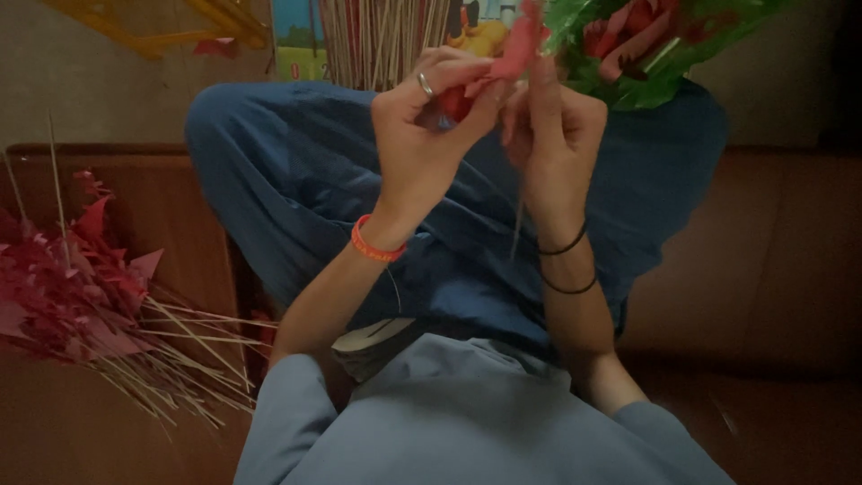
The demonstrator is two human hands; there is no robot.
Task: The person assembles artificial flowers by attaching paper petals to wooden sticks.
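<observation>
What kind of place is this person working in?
Probably a home craft corner rather than a workshop: the person sits cross-legged on a wooden floor, a heap of finished red paper flowers on sticks lies alongside, and bare sticks stand ahead.

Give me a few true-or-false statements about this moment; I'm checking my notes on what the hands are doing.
1. Both hands, the left hand and right hand, pinch a red paper piece. True.
2. The finished red flowers on sticks lie to the right. False: they lie at the left.
3. The left wrist wears an orange band. True.
4. The right wrist is bare. False: it wears two black bands.
</observation>
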